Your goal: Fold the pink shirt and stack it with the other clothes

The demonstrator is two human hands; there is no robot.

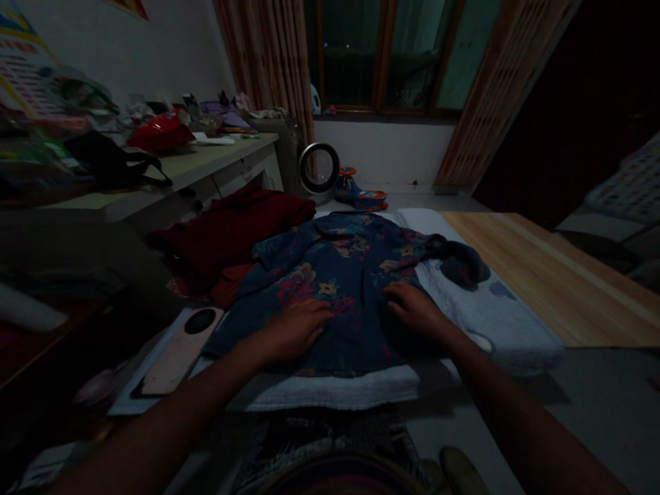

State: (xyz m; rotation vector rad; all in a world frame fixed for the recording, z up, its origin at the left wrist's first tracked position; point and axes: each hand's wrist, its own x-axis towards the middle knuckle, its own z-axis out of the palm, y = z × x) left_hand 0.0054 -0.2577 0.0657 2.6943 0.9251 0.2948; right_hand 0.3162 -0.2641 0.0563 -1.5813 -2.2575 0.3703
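Observation:
A dark blue short-sleeved shirt (361, 275) with pink and yellow flowers lies spread out in front of me, its collar end away from me. Under it is a thick, pale grey folded towel (335, 392). My left hand (296, 330) rests palm down on the lower left part of the shirt, its fingers stretched out. On the right side of the shirt lies my right hand (415, 309), its fingers apart and slightly bent, pointing inward. Neither hand appears to hold the fabric. At the far right, the sleeve runs towards a dark bunched bit of cloth (464, 265).
Dark red clothing (237, 230) is heaped left of the shirt. A pinkish phone (178, 354) with a round black camera lies nearer me. The wooden tabletop (557, 275) extends right. Behind are a cluttered desk (242, 151), a ring-shaped appliance (320, 168) and a curtained window.

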